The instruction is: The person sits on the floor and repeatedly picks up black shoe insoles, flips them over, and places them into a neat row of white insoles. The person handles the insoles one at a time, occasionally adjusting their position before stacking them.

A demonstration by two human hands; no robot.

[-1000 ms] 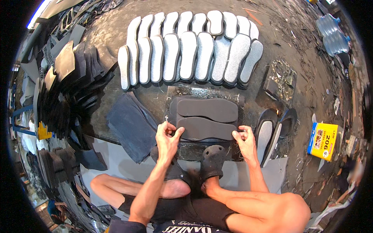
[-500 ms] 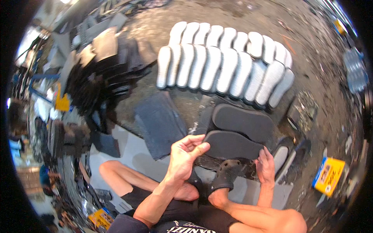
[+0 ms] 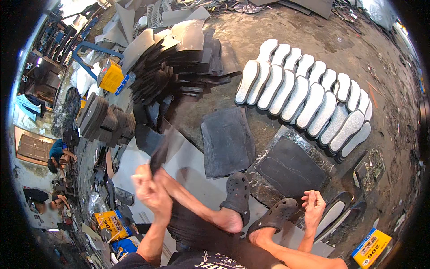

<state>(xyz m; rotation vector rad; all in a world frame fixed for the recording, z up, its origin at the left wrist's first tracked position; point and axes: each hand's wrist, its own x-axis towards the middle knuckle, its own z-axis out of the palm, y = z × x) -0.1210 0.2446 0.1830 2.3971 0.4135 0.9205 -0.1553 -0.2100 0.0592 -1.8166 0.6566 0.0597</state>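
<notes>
Since the earlier frames the view had swung left, and the left hand [image 3: 150,190] had risen off the dark sole sheet [image 3: 291,167] on the slab, now carrying a dark sole piece [image 3: 158,155] up beside the knee. Its fingers were curled narrowly round the piece's lower end, thumb and forefinger pinching it while the rest stood above the hand. The right hand [image 3: 313,207] had drawn back from the sheet and hung just beside the right clog [image 3: 274,215], fingers loosely half-curled and holding nothing, close to the black-rimmed soles [image 3: 333,214] lying on the floor. The dark sole sheet lay flat on the slab ahead of both clogs, apart from either hand.

In that single head view, a yellow rectangular box [image 3: 371,247] lay at the lower right on the ground. A second yellow box [image 3: 111,77] stood at the upper left beside the stack of dark sheets [image 3: 188,62]. A third, yellow with a blue edge [image 3: 109,223], sat low on the left, near the person's elbow. Rows of white soles [image 3: 309,92] spread across the floor beyond the slab.
</notes>
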